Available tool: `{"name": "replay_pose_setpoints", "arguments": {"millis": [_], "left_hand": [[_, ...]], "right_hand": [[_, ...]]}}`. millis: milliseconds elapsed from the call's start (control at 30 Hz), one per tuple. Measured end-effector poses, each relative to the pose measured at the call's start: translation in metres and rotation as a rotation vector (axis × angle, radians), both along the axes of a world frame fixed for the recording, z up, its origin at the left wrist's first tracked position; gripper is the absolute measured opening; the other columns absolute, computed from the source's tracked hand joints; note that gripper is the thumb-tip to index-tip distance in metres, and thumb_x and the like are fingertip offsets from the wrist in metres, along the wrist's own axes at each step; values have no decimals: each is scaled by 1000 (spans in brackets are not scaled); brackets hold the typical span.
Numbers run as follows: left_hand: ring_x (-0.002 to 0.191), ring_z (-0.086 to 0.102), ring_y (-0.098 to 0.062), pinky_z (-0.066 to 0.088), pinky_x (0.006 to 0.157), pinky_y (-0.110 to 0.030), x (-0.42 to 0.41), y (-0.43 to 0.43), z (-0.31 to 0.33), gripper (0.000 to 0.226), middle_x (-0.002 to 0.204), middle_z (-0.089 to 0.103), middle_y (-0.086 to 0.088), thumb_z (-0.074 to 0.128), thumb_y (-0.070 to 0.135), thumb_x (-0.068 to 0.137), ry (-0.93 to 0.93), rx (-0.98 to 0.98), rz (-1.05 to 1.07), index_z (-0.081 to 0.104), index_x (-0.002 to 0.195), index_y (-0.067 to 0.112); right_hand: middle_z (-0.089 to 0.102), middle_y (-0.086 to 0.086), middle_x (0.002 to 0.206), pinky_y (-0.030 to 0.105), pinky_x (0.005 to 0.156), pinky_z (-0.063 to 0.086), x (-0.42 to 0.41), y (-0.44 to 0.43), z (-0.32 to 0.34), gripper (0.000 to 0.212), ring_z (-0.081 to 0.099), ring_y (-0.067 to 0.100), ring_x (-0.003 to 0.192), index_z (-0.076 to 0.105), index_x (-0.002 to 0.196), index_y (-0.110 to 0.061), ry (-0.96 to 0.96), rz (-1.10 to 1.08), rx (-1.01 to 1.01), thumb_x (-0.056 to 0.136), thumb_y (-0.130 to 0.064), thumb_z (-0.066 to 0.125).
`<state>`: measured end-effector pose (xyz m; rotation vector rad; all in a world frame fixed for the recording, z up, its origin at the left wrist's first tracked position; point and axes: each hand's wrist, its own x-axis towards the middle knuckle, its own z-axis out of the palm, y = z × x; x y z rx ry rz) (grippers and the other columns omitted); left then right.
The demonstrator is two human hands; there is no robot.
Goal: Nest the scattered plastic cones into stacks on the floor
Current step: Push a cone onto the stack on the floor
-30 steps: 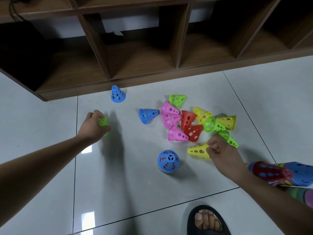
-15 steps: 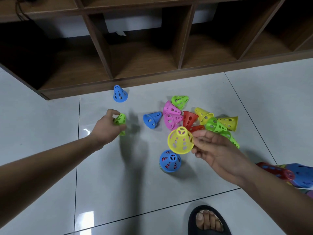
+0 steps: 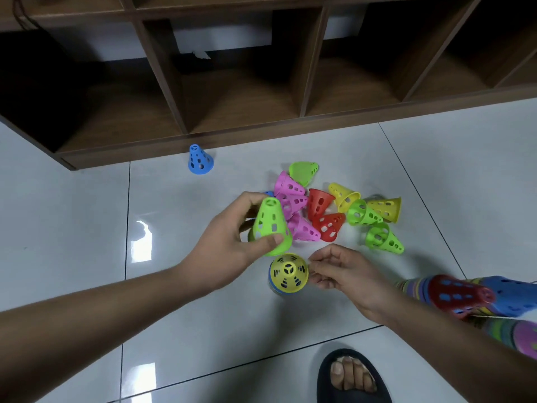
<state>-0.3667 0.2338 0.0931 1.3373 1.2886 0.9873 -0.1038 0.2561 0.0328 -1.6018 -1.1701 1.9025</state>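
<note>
Cones [image 3: 319,205] lie heaped on the tiled floor [image 3: 87,228], and one blue cone [image 3: 200,159] stands apart by the shelf [image 3: 232,97]. The left hand [image 3: 226,242] grips a green cone [image 3: 270,225], thumb and fingers curled round it, close beside a short stack topped by a yellow cone [image 3: 288,270]. The right hand [image 3: 345,274] has curled fingertips at that yellow cone's side; whether they pinch it is unclear.

It looks like a room in a home or a playroom — which one cannot be told. Glossy pale floor tiles [image 3: 87,228] with dark grout lines run under the left hand [image 3: 229,242] and right hand [image 3: 343,274]. Beyond both hands stands a low wooden shelf unit [image 3: 241,97] of open cubbies. Bright perforated toy cones [image 3: 319,205] lie just past the hands, and nearer than the right hand a foot wears a dark house slipper [image 3: 360,396].
</note>
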Motion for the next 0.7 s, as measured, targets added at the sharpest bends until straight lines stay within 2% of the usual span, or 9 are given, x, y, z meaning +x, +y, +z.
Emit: {"name": "replay_pose_setpoints", "arguments": {"millis": [100,167,233,300,367,500,600,700], "left_hand": [[118,70,-24,54,106,-37,11,-9,-7,45,119,71,5,86,13,91,87,49,-101,61,126,25],[119,69,-20,54,105,-39,18,-14,-16,46,119,70,8,88,16,89,180,58,-162,61,124,27],[115,68,-14,54,101,-39,22,-16,-28,48,119,69,13,88,22,86,300,61,-223,61,124,31],[111,66,-9,54,97,-37,22,-18,-41,49,120,67,18,88,28,85,404,62,-277,60,125,34],[112,64,-5,53,97,-34,20,-19,-54,52,124,65,21,88,28,84,456,77,-334,59,128,34],[123,57,-6,47,106,-27,8,-12,-73,64,135,58,19,84,24,81,557,66,-433,56,137,34],[132,52,-13,45,110,-29,-9,2,-86,75,143,53,12,76,16,75,654,-7,-487,53,144,31],[131,56,-22,48,109,-37,-20,20,-93,67,142,55,5,71,16,76,701,14,-372,58,140,27]], "right_hand": [[80,11,95,32,75,55,11,10,-3,7,75,25,86,72,101,-8,-146,-1,85,96,-4,72],[78,-1,91,27,78,54,23,20,-7,9,73,20,89,74,94,-17,-344,1,264,95,-8,74],[73,-9,99,25,84,49,38,30,-12,14,68,17,97,73,96,-25,-587,-15,488,92,-11,75],[65,0,119,39,95,47,53,39,-19,29,61,30,111,69,113,-25,-809,-45,624,88,-13,76],[55,9,134,52,104,40,66,47,-28,48,52,40,122,61,130,-23,-954,-52,606,85,-17,77],[46,14,151,57,113,33,82,55,-49,78,44,44,136,43,151,-20,-1029,-22,429,82,-25,79],[48,17,149,56,114,34,85,56,-56,85,46,46,136,34,157,-18,-1079,95,323,83,-30,76],[50,16,143,54,110,38,82,51,-60,84,50,45,130,31,157,-18,-1093,207,339,84,-26,73]]}}
